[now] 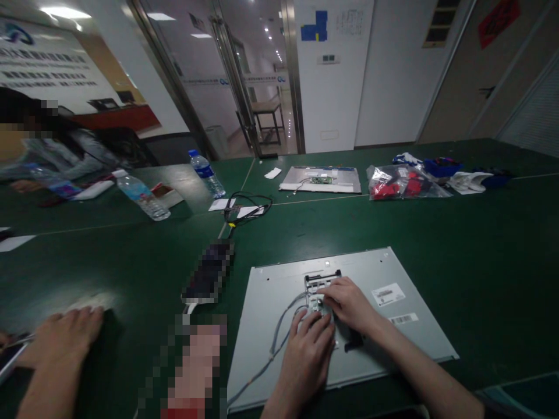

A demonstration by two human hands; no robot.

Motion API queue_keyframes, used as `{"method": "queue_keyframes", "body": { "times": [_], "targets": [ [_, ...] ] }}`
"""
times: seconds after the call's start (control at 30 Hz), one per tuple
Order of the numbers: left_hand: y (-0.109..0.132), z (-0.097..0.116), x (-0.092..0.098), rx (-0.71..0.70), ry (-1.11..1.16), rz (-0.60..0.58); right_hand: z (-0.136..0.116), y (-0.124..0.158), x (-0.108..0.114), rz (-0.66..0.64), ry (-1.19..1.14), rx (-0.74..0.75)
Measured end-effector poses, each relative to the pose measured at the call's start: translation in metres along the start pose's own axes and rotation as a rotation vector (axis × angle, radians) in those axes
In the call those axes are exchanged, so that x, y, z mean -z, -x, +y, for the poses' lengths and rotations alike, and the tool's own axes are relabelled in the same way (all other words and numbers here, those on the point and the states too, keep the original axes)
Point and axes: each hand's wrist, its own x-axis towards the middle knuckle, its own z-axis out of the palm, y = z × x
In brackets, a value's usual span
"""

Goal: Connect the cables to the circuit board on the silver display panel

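A light grey flat metal panel (345,361), like the back of a display, lies on the table under both my hands. My left hand (310,337) rests on it palm down, fingers bent and slightly apart, tips beside a small circuit board (315,302); its thumb is hidden. Reaching in from the right, my right hand (349,299) has thumb and forefinger closed together over the board; what lies between them is too small to make out. A grey cable (276,334) runs from there across the panel's left side. A black bracket (353,342) sits partly under my right wrist.
Another person's hand (65,343) rests on the green table (437,233) at left; a person sits behind. Bottles (142,195), a coiled black cable (248,209), a second panel (292,177) and a plastic bag with red things (402,183) lie farther back.
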Motion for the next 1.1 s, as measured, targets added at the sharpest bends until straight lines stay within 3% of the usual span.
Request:
{"method": "queue_keyframes", "body": {
  "times": [1.1],
  "targets": [
    [-0.0019,0.0003,-0.0011,-0.006,-0.039,-0.012,-0.005,-0.0004,0.0075,-0.015,-0.006,0.004]
  ]
}}
